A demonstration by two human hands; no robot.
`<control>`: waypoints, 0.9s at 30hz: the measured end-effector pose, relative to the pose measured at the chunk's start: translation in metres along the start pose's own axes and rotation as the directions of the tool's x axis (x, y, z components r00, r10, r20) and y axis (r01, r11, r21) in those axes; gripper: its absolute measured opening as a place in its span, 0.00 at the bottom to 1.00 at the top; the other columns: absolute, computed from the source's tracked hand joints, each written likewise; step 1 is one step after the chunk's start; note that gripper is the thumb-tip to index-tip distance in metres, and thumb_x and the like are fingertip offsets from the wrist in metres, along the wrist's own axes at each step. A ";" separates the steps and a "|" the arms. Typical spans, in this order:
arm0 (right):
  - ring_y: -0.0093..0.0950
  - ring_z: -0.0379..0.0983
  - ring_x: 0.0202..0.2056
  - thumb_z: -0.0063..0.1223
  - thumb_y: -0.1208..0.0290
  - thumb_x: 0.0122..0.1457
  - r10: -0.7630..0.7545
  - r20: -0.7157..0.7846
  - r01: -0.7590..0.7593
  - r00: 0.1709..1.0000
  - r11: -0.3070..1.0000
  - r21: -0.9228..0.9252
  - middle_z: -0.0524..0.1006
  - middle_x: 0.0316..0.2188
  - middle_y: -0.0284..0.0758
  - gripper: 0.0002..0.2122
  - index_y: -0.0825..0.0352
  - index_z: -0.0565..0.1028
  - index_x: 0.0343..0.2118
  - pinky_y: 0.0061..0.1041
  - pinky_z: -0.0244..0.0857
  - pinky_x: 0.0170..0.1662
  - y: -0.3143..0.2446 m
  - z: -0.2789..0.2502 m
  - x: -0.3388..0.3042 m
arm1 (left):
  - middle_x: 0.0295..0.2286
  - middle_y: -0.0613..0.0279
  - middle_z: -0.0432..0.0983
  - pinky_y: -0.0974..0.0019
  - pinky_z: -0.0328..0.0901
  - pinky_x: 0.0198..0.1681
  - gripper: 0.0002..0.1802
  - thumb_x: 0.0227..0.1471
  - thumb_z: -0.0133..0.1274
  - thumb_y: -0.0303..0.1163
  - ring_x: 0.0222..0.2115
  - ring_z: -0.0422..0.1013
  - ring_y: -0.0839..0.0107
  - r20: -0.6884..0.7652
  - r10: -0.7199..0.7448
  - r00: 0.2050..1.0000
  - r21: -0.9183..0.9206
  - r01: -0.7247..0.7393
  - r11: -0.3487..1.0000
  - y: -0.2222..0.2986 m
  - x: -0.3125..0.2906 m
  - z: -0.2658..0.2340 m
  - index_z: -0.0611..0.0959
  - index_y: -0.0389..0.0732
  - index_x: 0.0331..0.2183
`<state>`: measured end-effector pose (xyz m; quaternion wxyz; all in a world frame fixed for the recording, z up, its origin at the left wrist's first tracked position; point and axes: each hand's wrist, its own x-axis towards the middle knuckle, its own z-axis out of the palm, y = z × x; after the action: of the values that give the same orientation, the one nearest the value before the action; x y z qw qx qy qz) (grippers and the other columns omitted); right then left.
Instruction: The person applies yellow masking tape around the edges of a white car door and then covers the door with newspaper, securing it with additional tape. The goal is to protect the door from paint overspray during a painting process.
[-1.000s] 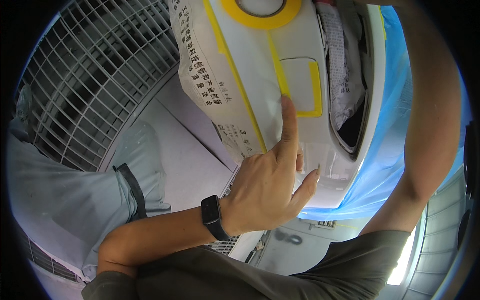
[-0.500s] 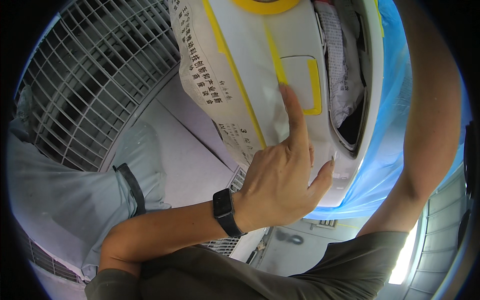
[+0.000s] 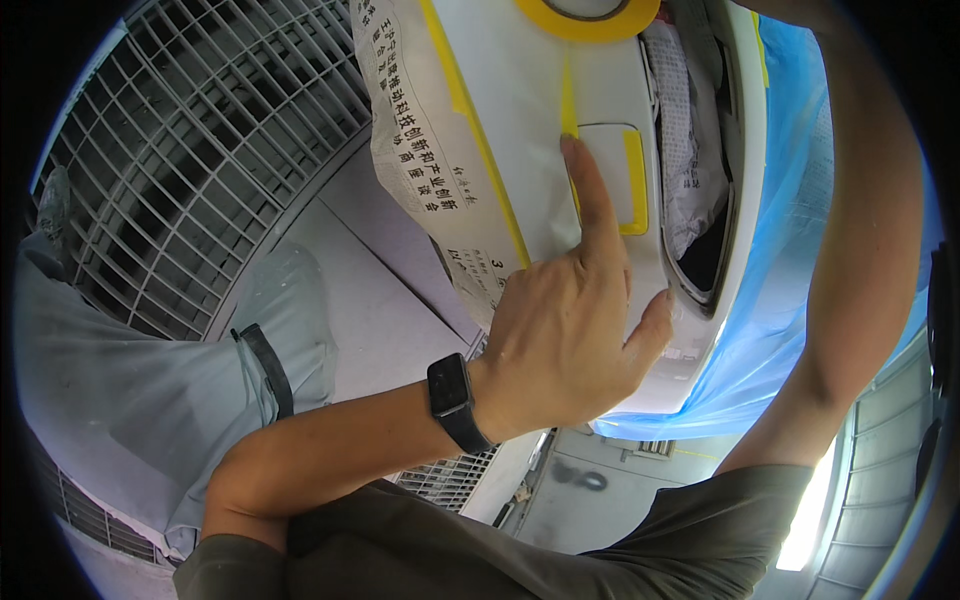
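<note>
My left hand point(image 3: 560, 330), with a black watch on its wrist, lies over a white curved car-body panel point(image 3: 500, 100). Its index finger is stretched out, the tip on a strip of yellow masking tape point(image 3: 568, 95), and the thumb stands apart. That strip runs up to a roll of yellow masking tape point(image 3: 590, 25) at the top edge. Beside the finger is a square panel cover point(image 3: 605, 165), with more yellow tape along its right and lower edges. My right arm reaches up the right side; only a bit of my right hand point(image 3: 785, 10) shows, its fingers cut off by the frame.
Taped newspaper point(image 3: 415, 130) covers the panel's left side. Crumpled newspaper point(image 3: 685, 150) fills a dark opening on the right, with blue plastic sheeting point(image 3: 790, 220) beyond it. A metal floor grating point(image 3: 220, 120) and a person's grey-clad leg point(image 3: 130, 380) are at left.
My left index fingertip has slid a little up along the tape strip. The tape roll has come further into view, shifted right and down, and part of my right hand now shows at the top.
</note>
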<state>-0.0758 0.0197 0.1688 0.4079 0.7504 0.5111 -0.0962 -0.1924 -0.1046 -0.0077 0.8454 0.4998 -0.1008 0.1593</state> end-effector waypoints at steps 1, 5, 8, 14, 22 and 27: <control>0.29 0.80 0.29 0.64 0.64 0.52 0.063 -0.002 -0.063 0.998 0.997 -0.033 0.85 0.30 0.39 0.17 0.71 0.86 0.41 0.26 0.75 0.37 -0.004 0.000 0.001 | 0.16 0.45 0.74 0.54 0.73 0.25 0.60 0.57 0.55 0.35 0.18 0.77 0.50 0.010 -0.007 1.000 0.007 0.007 1.000 -0.001 0.000 0.000 0.30 0.07 0.62; 0.25 0.79 0.27 0.63 0.66 0.53 0.394 0.079 -0.390 0.916 0.919 -0.066 0.84 0.28 0.37 0.16 0.71 0.86 0.40 0.25 0.73 0.33 -0.017 -0.005 0.013 | 0.19 0.58 0.71 0.62 0.65 0.25 0.64 0.56 0.58 0.32 0.18 0.69 0.66 0.039 -0.096 0.995 -0.049 0.098 0.994 -0.003 -0.005 -0.001 0.25 0.21 0.67; 0.24 0.78 0.25 0.62 0.66 0.55 0.408 0.112 -0.404 0.906 0.913 -0.055 0.84 0.26 0.36 0.14 0.70 0.86 0.39 0.27 0.71 0.30 -0.010 -0.012 0.005 | 0.19 0.59 0.71 0.62 0.64 0.24 0.63 0.56 0.58 0.32 0.18 0.69 0.66 0.020 -0.070 0.997 -0.104 0.072 0.992 -0.005 -0.007 -0.001 0.26 0.21 0.67; 0.22 0.76 0.26 0.63 0.69 0.56 0.219 0.015 -0.217 0.976 0.957 0.193 0.83 0.28 0.34 0.13 0.69 0.84 0.42 0.24 0.70 0.31 0.022 0.007 -0.033 | 0.20 0.59 0.71 0.62 0.65 0.23 0.64 0.55 0.59 0.31 0.18 0.70 0.66 0.057 -0.080 0.995 0.018 0.079 0.997 -0.005 -0.007 -0.009 0.27 0.23 0.68; 0.19 0.74 0.27 0.64 0.72 0.59 0.240 -0.048 -0.210 0.970 0.917 0.338 0.82 0.30 0.32 0.13 0.68 0.82 0.46 0.21 0.67 0.31 0.041 0.027 -0.084 | 0.22 0.60 0.72 0.58 0.65 0.23 0.63 0.54 0.60 0.31 0.19 0.71 0.63 0.076 -0.124 0.989 0.171 0.109 0.979 0.006 -0.006 -0.020 0.30 0.20 0.68; 0.17 0.73 0.27 0.65 0.74 0.60 0.266 -0.063 -0.225 0.962 0.902 0.370 0.81 0.31 0.31 0.14 0.67 0.80 0.49 0.19 0.66 0.31 0.043 0.035 -0.103 | 0.23 0.60 0.72 0.55 0.65 0.23 0.62 0.53 0.61 0.32 0.18 0.72 0.60 0.096 -0.131 0.987 0.254 0.103 0.962 0.011 -0.004 -0.029 0.35 0.19 0.68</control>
<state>-0.0773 -0.0825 0.2259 0.2435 0.8749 0.4082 -0.0933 -0.1999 -0.0750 -0.0141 0.7771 0.6149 -0.0974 0.0921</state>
